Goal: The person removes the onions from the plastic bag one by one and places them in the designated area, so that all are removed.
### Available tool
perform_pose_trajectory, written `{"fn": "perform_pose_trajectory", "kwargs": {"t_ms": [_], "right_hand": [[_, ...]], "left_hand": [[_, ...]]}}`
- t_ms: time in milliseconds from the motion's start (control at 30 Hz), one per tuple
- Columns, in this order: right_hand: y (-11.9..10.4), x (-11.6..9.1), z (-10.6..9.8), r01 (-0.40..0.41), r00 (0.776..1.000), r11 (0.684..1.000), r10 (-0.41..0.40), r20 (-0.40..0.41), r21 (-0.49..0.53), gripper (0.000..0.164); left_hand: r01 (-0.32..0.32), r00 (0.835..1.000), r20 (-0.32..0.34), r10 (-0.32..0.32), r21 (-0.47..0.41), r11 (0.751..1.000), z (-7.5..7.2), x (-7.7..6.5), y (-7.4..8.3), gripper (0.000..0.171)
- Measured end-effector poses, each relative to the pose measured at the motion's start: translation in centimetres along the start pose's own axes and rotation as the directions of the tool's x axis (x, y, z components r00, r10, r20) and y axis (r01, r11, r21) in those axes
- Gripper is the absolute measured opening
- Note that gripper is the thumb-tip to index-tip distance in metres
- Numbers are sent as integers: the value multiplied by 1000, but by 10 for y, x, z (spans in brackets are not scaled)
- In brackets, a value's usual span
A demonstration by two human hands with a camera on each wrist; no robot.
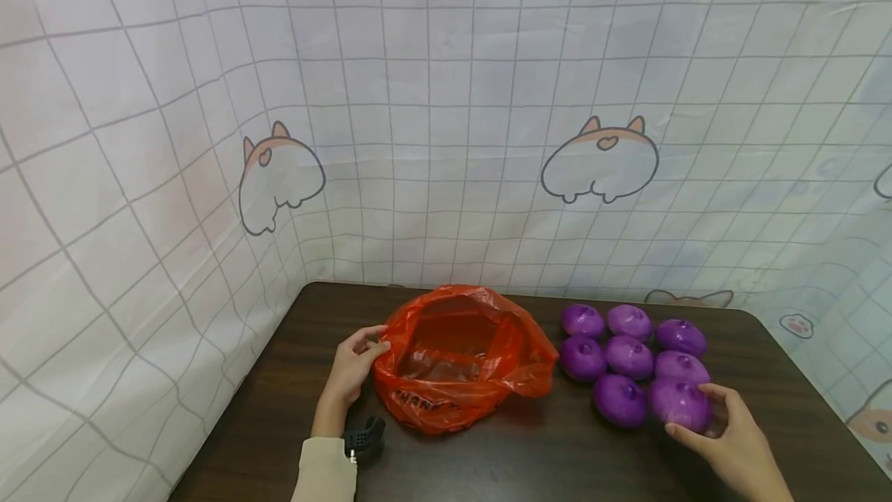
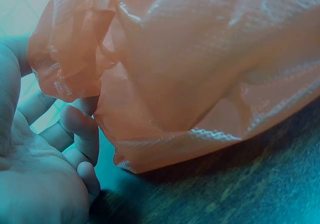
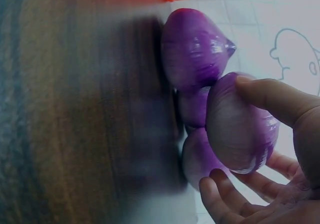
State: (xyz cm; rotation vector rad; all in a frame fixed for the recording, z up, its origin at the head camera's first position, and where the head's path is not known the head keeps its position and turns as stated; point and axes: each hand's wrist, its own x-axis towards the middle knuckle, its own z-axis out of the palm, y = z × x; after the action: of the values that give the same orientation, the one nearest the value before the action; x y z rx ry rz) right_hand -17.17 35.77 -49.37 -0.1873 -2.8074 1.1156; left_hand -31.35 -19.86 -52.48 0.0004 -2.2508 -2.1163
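A red plastic bag (image 1: 460,405) with dark printed letters stands on the table, its mouth gaping upward. At its left side, my left hand (image 1: 351,366) pinches the rim between thumb and fingers; the left wrist view has the bag's crinkled edge (image 2: 70,69) by the fingers. My right hand (image 1: 742,440) grips a purple onion (image 1: 677,403), thumb on one side and fingers on the other. In the right wrist view this onion (image 3: 235,129) is raised off the tabletop. Several more purple onions (image 1: 629,356) sit in rows just left of and behind it.
The dark wooden table (image 1: 502,463) holds everything. A small black object (image 1: 365,436) is at my left wrist. Behind and on both sides hangs a white grid-patterned cloth (image 1: 432,200) with cartoon animal prints. The onion rows stand close to the bag's right side.
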Motion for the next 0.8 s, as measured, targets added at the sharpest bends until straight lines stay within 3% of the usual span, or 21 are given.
{"fn": "perform_pose_trajectory", "kwargs": {"t_ms": [600,800], "right_hand": [[9,5,7,-16,991,994,30,129,-109,98],[14,8,9,-24,987,995,39,154,-100,100]], "left_hand": [[8,1000,-5,-8,-1,1000,0,-1,1,38],[5,1000,0,-5,-5,1000,0,-1,1,40]]}}
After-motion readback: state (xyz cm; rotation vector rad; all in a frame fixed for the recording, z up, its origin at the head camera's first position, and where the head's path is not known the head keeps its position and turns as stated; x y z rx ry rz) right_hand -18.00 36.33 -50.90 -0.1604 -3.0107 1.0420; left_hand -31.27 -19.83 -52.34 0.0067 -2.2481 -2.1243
